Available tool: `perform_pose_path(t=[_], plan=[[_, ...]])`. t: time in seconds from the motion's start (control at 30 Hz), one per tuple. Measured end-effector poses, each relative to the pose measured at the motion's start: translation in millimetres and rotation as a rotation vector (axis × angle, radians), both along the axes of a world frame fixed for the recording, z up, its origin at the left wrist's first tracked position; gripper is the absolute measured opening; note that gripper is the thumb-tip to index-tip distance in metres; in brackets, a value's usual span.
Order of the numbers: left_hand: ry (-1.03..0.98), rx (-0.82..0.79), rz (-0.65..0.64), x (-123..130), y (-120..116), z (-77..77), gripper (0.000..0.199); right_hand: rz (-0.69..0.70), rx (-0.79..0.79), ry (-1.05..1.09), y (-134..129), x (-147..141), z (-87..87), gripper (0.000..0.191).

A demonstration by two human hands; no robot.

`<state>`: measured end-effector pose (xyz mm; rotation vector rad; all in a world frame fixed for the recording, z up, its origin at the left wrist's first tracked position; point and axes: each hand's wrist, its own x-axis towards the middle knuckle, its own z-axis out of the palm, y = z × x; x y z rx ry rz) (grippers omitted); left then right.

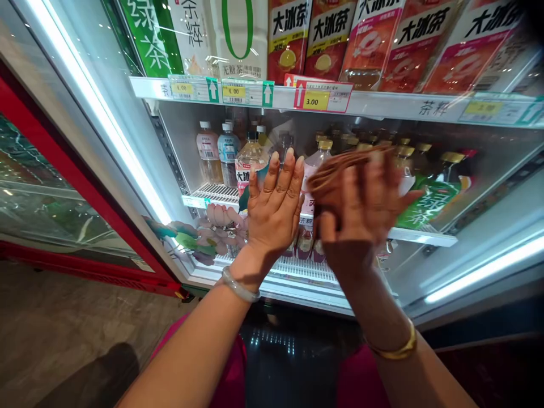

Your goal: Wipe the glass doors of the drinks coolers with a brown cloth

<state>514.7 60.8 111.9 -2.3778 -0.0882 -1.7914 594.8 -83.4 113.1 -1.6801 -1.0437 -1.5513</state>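
Observation:
My left hand (274,215) is open, palm forward, its fingers stretched upward and nearly together against what looks like the clear glass front of a drinks fridge. It holds nothing, and a pale bangle (240,286) circles that wrist. A folded brown cloth (329,178) is under my right hand (363,207), whose fingers spread over it and press it toward the glass. Motion blurs the right fingers. A gold bangle (397,347) is on the right wrist. Left of my left hand, a pink-and-green flower decal (219,226) appears on the glass.
Behind the glass, large tea bottles (289,39) fill the upper shelf, whose front edge (280,96) carries price tags. Smaller bottles (208,144) stand on the shelf below. A red door frame (80,170) lies at left, above the floor (63,334).

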Motion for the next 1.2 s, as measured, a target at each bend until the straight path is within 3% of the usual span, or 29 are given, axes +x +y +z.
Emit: perform_pose_path(t=[0.1,0.27,0.33,0.43,0.57,0.77,0.9,1.0,1.2], plan=[[-0.001,-0.002,-0.017,-1,2,-0.7,0.066,0.027,-0.110,-0.059,10,-8,-7.2,0.059],[0.045,-0.027,0.038,-7,0,1.8,0.062,0.058,-0.002,-0.105,-27,30,15.8,0.067],[0.027,-0.049,0.079,-7,1,2.5,0.061,0.044,0.047,-0.077,-28,33,18.5,0.072],[0.002,-0.056,0.089,-4,4,1.5,0.063,0.063,0.070,0.000,-5,10,2.9,0.062],[-0.033,-0.049,0.108,-1,6,-1.1,0.065,0.106,-0.138,-0.072,13,-9,-13.9,0.063],[-0.001,-0.031,0.102,-4,5,-1.9,0.065,0.074,-0.007,-0.087,-19,25,11.1,0.076],[-0.058,-0.038,0.050,0,7,-3.7,0.066,0.104,0.062,-0.007,5,5,-7.6,0.066],[-0.080,-0.036,0.025,0,7,-5.4,0.069,0.108,-0.139,-0.056,15,-7,-20.1,0.068],[0.033,-0.074,0.090,-4,5,-5.6,0.067,0.079,0.014,-0.041,-8,18,-1.0,0.071]])
